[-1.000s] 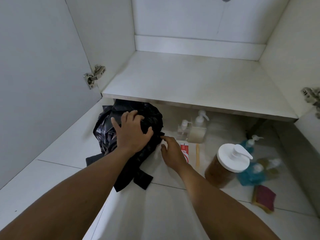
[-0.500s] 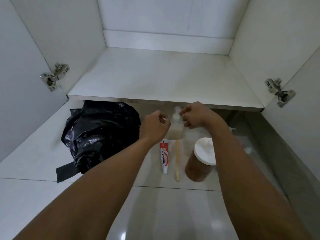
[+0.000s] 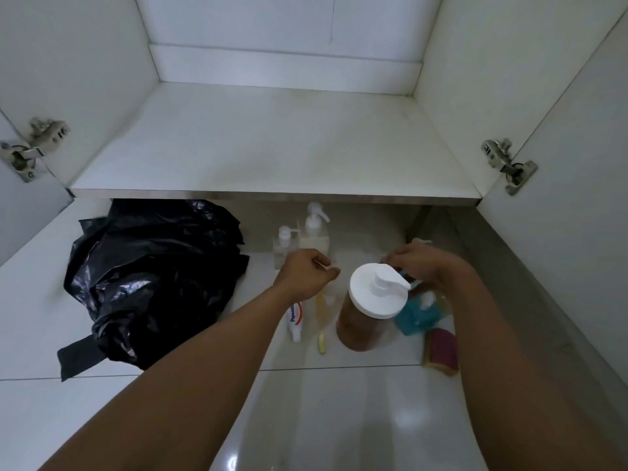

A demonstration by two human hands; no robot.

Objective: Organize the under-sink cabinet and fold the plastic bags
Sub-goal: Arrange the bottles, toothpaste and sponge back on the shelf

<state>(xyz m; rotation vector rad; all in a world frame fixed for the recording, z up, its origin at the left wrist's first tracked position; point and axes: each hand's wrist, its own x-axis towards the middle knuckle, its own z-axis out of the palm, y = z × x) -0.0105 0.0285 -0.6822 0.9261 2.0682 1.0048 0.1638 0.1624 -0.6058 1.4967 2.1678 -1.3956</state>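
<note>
Black bag heap (image 3: 153,280) is on the floor (image 3: 339,413), left side, its far edge tucked under the front lip of the cabinet shelf (image 3: 272,141). It's a crumpled glossy pile, several layers deep, nothing folded yet. Long axis runs far to near, and a flat strip sticks out at the near-left corner.

Left hand (image 3: 307,275) is the closer one. The heap lies directly to its left, near but not touching. Right hand (image 3: 418,266) is well apart from it, above the blue bottle (image 3: 418,316) and just behind the amber pump jar (image 3: 373,300).

Fingers (image 3: 328,272) are curled on both hands, tips turned toward each other. They might be pinching a thin clear film between them, can't tell.

Toothpaste tube (image 3: 295,317) and toothbrush (image 3: 321,338) lie below the left wrist. Two pump bottles (image 3: 314,232) stand beyond it.

My read: a bag pickup means a leftward reach with the left hand, and the near strip is the easiest edge to grab.
</note>
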